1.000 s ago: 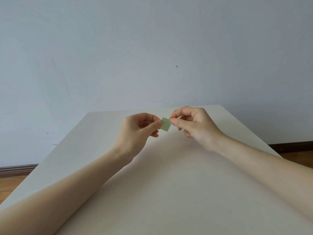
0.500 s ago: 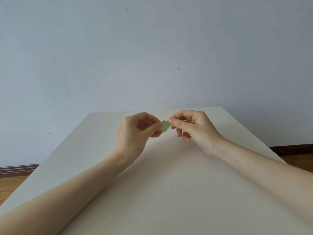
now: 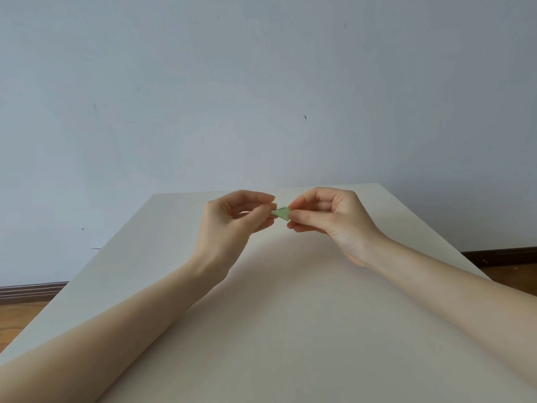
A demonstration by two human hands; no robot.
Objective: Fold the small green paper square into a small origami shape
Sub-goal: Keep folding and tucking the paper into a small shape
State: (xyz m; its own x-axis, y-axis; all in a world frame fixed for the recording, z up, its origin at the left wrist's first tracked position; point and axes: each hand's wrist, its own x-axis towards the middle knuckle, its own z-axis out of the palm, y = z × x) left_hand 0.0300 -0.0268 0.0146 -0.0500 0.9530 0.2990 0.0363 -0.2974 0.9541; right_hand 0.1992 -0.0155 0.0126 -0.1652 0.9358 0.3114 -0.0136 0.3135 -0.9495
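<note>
Paper (image 3: 282,212) held in the air above the surface (image 3: 290,315), now showing a triangular outline. Left hand (image 3: 232,219) pinches its 9 o'clock tip; right hand (image 3: 328,216) pinches its 3 o'clock edge. Risk: uneven finger pressure could skew the crease; a loosened pinch could drop it.

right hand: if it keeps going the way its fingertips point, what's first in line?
The green paper it already pinches, then the left hand fingertips just beyond, gripping the paper's other end. Depth between them is unclear, but both hold it above the table.
</note>
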